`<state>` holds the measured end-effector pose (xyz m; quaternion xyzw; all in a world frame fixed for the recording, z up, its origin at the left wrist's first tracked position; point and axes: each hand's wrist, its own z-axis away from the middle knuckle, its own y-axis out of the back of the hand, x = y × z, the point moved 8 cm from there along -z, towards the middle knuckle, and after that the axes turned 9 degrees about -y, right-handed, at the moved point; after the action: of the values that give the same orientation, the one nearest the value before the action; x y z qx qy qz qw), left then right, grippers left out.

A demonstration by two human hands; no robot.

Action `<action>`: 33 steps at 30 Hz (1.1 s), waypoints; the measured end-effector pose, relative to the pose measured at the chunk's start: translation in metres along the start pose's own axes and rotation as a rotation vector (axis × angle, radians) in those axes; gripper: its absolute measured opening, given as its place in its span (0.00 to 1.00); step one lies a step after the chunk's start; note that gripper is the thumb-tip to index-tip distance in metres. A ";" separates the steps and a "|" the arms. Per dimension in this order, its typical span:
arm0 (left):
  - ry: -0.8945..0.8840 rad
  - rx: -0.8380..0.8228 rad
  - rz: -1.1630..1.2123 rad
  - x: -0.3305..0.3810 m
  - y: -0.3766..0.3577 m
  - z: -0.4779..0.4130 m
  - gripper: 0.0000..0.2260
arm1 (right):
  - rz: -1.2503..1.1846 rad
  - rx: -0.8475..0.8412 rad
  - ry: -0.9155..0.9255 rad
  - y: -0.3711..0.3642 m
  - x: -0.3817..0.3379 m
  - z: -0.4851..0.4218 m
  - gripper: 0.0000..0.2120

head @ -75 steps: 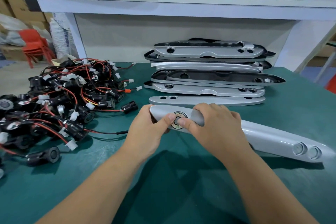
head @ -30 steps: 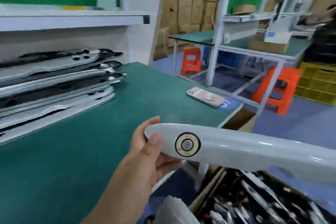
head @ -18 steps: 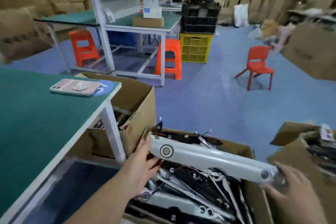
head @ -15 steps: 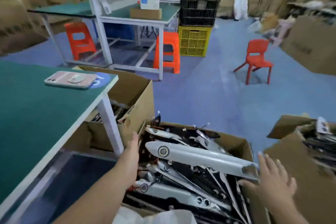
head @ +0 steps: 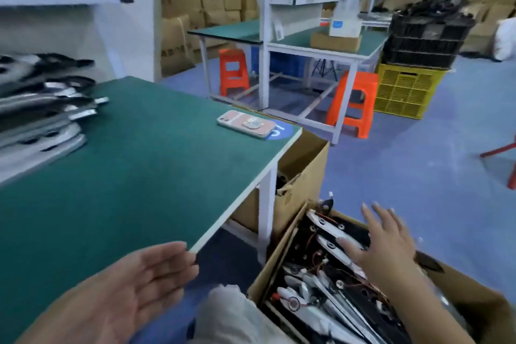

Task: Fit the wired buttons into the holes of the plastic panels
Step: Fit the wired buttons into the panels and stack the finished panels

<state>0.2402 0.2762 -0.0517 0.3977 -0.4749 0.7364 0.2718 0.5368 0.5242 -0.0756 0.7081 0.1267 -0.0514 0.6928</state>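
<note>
Lying stacked at nine o'clock on the counter (head: 153, 176), the plastic panels (head: 42, 145) look light, stiff and slick; take one near both ends. Left grip (head: 134, 285) and right grip (head: 388, 240) are spread, empty.

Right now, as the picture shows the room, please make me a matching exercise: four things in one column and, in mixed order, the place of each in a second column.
Things:
1. phone
2. stack of panels
3. right hand
4. yellow crate

Places:
A. under the black crates
B. over the open cardboard box
C. on the table, near its far corner
D. on the table, at the left of the view

Pairs: 1-C, 2-D, 3-B, 4-A.
</note>
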 end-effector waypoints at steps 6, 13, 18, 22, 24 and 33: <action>-0.707 0.491 -0.462 0.164 0.107 0.130 0.26 | -0.595 0.333 0.834 0.109 -0.265 0.072 0.29; -0.340 1.507 -1.179 0.171 0.240 0.274 0.11 | -0.326 -0.058 1.292 0.026 -0.483 0.206 0.26; -0.208 1.557 -1.239 0.154 0.275 0.288 0.16 | -0.380 -0.015 1.332 -0.024 -0.548 0.257 0.17; -0.042 1.412 -1.412 0.148 0.282 0.255 0.20 | -0.438 0.062 1.296 -0.035 -0.589 0.253 0.12; -0.027 1.382 -1.431 0.147 0.286 0.248 0.21 | -0.336 0.032 1.260 -0.052 -0.609 0.245 0.13; -0.097 1.338 -1.465 0.149 0.280 0.242 0.16 | -0.010 -0.062 1.219 -0.080 -0.632 0.233 0.29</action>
<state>0.0213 -0.0543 -0.0048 0.6941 0.3909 0.4860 0.3596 -0.0677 0.2249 -0.0046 0.5889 0.5051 0.3635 0.5156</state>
